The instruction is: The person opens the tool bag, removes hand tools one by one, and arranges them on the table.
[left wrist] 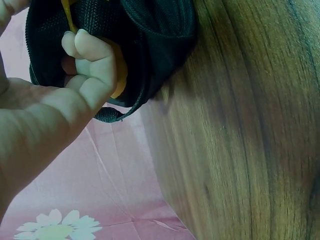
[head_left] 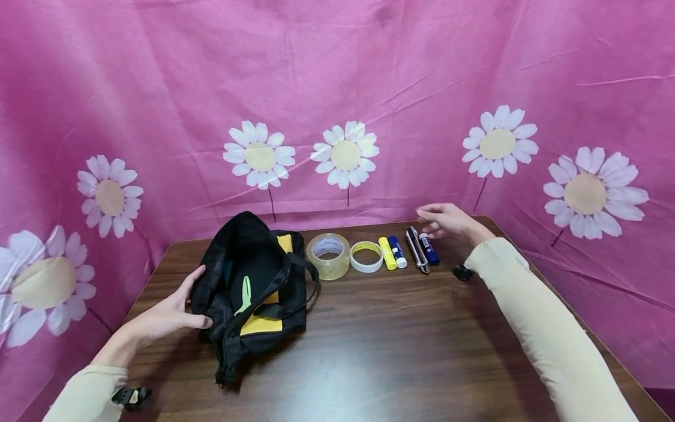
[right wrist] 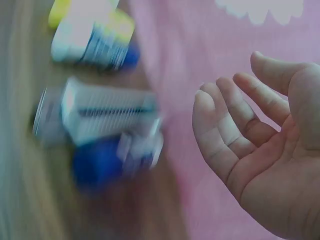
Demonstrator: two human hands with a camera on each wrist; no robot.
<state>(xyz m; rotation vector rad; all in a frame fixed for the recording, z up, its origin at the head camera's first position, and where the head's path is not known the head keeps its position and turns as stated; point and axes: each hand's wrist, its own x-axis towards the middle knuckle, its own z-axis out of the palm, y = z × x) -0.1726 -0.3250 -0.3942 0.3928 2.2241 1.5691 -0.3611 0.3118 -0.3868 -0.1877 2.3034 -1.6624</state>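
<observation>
A black zippered bag (head_left: 248,293) with yellow patches stands gaping on the left of the table, a lime-green strip (head_left: 245,296) showing in its mouth. My left hand (head_left: 171,313) grips the bag's left side, thumb low and fingers higher up. In the left wrist view its fingers (left wrist: 97,60) curl at the bag's edge. At the far right, my right hand (head_left: 448,223) hovers with loosely bent fingers and holds nothing. Just beside it lie a dark blue stick (head_left: 429,249) and a utility knife (head_left: 418,251), both blurred in the right wrist view.
Left of the knife lie a blue-and-white glue stick (head_left: 398,252), a yellow stick (head_left: 387,254), a small tape roll (head_left: 367,258) and a wide clear packing tape roll (head_left: 328,257). A pink flowered cloth (head_left: 401,88) hangs behind the brown wooden table (head_left: 401,346).
</observation>
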